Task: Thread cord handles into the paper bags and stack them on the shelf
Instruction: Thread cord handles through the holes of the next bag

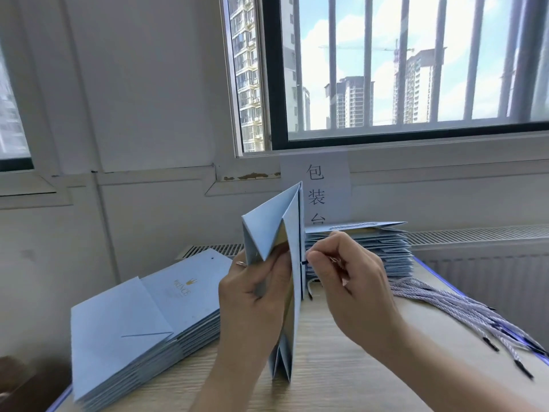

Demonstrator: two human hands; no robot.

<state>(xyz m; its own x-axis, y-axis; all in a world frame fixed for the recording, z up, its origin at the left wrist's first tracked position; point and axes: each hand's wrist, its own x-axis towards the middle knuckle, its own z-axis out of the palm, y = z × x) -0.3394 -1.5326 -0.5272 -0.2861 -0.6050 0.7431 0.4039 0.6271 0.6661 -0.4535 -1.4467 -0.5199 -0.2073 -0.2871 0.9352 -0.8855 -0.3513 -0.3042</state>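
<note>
The paper bag (292,230) is held upright on the tabletop (341,370), the left hand (252,295) closed in a grip on its folded side. The cord tip (304,263) is pinched by the right hand (353,281) against the bag's right face (a straight, steady feed is advised). Room is limited: a stack of flat bags (142,316) lies left, loose cords (445,303) right.

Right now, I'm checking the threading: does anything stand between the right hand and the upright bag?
Nothing visible: the right hand pinches a cord tip against the upright bag, which the left hand grips.
</note>
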